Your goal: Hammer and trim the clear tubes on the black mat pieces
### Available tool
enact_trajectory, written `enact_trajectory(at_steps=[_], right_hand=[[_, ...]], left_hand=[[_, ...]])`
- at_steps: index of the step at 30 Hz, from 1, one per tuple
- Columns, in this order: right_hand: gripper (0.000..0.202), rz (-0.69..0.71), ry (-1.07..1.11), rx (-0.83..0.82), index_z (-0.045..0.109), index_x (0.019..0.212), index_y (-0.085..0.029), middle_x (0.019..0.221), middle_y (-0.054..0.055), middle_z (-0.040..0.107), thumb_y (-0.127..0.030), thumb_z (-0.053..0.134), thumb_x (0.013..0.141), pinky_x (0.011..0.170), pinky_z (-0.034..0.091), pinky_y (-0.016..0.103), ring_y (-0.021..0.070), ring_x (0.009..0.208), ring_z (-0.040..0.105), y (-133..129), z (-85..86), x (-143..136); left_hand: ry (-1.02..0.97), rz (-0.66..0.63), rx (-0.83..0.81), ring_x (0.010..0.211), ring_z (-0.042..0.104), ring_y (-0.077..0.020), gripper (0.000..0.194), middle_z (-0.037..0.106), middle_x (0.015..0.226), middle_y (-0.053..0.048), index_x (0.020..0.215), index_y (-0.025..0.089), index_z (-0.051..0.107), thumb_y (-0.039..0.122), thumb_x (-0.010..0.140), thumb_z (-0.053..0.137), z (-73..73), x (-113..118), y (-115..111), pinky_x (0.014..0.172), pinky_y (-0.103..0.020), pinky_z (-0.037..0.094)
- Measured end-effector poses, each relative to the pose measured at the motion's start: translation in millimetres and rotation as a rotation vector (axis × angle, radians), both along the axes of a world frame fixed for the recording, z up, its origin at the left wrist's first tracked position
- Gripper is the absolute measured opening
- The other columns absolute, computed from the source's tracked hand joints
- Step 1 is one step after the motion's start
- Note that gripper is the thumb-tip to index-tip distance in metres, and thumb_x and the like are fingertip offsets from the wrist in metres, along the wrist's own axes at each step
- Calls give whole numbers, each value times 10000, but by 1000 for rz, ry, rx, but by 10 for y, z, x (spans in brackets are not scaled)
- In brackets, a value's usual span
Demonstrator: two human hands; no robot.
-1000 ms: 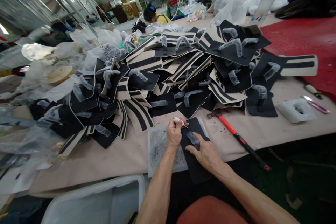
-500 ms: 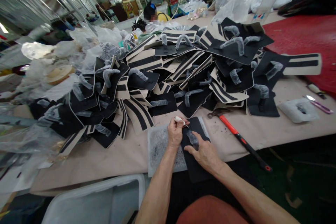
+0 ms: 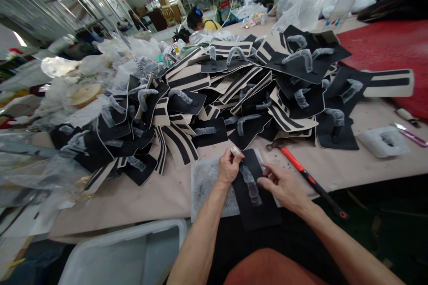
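My left hand (image 3: pixel 229 167) is closed around a small white-handled awl (image 3: pixel 235 151), at the top of a black panel (image 3: pixel 262 216). A plastic-wrapped strap handle (image 3: pixel 250 185) lies lengthwise along this panel. The panel rests partly on a pale, black-speckled board (image 3: pixel 203 182), and its lower end overhangs the table edge. Beside the panel's right edge is my right hand (image 3: pixel 287 187), fingers bent and thumb apart, with nothing visible in it. The awl's tip is hidden by my left hand.
A heap of similar black panels (image 3: pixel 210 131) with cream striped backs covers the table (image 3: pixel 133 207). To the right lie a red-handled hammer (image 3: pixel 306 176), a plastic packet (image 3: pixel 384 141) and a purple cutter (image 3: pixel 413 135). A translucent bin (image 3: pixel 127 249) stands below at left. Another person (image 3: pixel 202 21) sits beyond.
My right hand has let go of the wrapped strap and moved right, off the panel. The awl has tilted more upright in my left hand. The view has shifted slightly.
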State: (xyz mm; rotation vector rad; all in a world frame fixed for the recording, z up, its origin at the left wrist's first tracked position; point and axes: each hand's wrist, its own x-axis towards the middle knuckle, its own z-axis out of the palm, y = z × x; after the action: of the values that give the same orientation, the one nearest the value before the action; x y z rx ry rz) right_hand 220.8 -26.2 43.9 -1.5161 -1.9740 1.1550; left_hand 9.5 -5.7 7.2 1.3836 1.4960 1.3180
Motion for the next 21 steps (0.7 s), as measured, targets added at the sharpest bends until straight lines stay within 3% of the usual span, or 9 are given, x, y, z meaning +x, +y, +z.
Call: enact_trajectory(at_steps=[3, 5, 7, 9, 11, 14, 16, 18, 21], right_hand=[[479, -189, -354, 222, 602, 1209, -110, 1078, 168, 634, -458, 551, 883, 853, 471, 401, 286, 951, 606, 195, -148, 481], [413, -146, -568, 228, 612, 1147, -94, 1045, 192, 616, -403, 559, 877, 840, 455, 414, 320, 977, 592, 284, -248, 740], [279, -101, -638, 141, 614, 1047, -118, 967, 164, 611, -326, 539, 877, 763, 448, 379, 288, 887, 599, 327, -309, 890], [141, -136, -547, -16, 584, 926, -156, 851, 104, 592, -264, 540, 847, 684, 428, 336, 230, 764, 580, 335, -314, 928], [57, -205, -321, -260, 532, 827, -190, 729, 39, 543, -239, 548, 804, 612, 414, 301, 180, 652, 535, 315, -265, 885], [79, -230, 61, -622, 480, 766, -215, 640, -21, 477, -276, 527, 783, 499, 393, 257, 119, 505, 443, 234, -107, 754], [156, -256, 210, -724, 476, 779, -220, 616, -45, 447, -366, 488, 830, 421, 340, 239, 96, 429, 366, 165, 54, 652], [277, -261, 233, -617, 490, 800, -224, 581, -56, 427, -479, 429, 890, 393, 286, 237, 98, 400, 337, 117, 258, 542], [377, -126, 37, -61, 497, 779, -230, 551, -29, 474, -550, 378, 938, 467, 303, 264, 135, 459, 434, 122, 588, 367]], left_hand=[[66, -65, 47, 766, 671, -163, 122, 711, 823, -25, 903, 195, 631, 316, 905, 618, -18, -6, -2, 741, -263, 517], [81, -72, 47, 773, 672, -166, 108, 712, 825, -24, 922, 194, 635, 295, 909, 600, -44, -8, 1, 749, -267, 515], [81, -63, 41, 788, 676, -172, 109, 715, 832, -26, 941, 193, 632, 286, 913, 583, -65, -11, 8, 761, -274, 517], [93, -79, 34, 801, 678, -176, 110, 715, 840, -26, 956, 194, 626, 281, 915, 574, -73, -15, 14, 770, -279, 517], [114, -98, 31, 803, 675, -176, 106, 713, 844, -24, 962, 196, 618, 277, 914, 569, -70, -18, 13, 770, -279, 514], [123, -109, 34, 806, 672, -175, 108, 708, 853, -23, 973, 198, 609, 274, 916, 557, -65, -18, -1, 769, -277, 511], [115, -112, 36, 815, 673, -175, 108, 707, 860, -24, 966, 198, 607, 276, 919, 548, -71, -17, -11, 777, -278, 512], [112, -118, 43, 818, 671, -175, 99, 705, 862, -24, 947, 198, 606, 273, 918, 549, -82, -16, -17, 782, -278, 511], [126, -125, 53, 810, 665, -172, 96, 703, 863, -23, 946, 197, 607, 269, 916, 551, -89, -15, -26, 785, -279, 509]])
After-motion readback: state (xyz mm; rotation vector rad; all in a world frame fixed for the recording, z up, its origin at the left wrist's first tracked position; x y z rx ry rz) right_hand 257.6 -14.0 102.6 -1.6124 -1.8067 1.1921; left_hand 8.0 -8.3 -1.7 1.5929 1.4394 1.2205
